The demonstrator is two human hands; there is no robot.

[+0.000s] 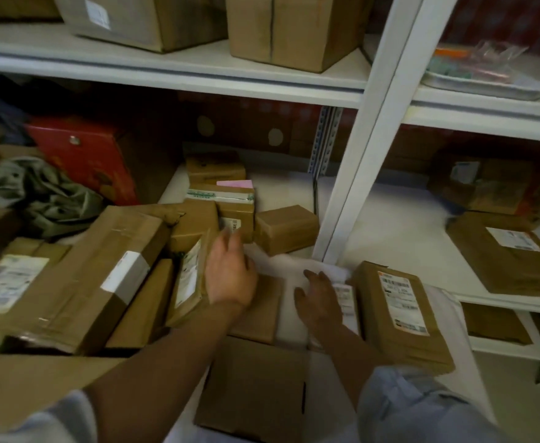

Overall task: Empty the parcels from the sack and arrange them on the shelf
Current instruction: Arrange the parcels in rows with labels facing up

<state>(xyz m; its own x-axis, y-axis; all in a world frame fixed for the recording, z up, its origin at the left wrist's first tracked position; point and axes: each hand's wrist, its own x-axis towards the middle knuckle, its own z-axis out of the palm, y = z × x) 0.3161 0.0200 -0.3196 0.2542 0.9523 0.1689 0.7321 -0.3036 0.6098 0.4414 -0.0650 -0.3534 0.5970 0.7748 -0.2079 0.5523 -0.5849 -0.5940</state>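
Brown cardboard everywhere here: the parcels [70, 282] at lower left are matt kraft board, wrapped in clear tape that catches a dull sheen, with white paper labels stuck on. The small box [286, 228] at centre is the same tape-wrapped cardboard, slightly glossy. At right of centre, a flat parcel [399, 314] in brown wrapping, smooth and faintly shiny, carries a printed paper label. The shelf [198, 79] frame looks like white painted metal, smooth and satin. At left, crumpled grey-green cloth [48, 193], soft and matt, beside a red box [83, 155] with a glossy printed face. Upper right, clear crinkly plastic packaging [482, 62].
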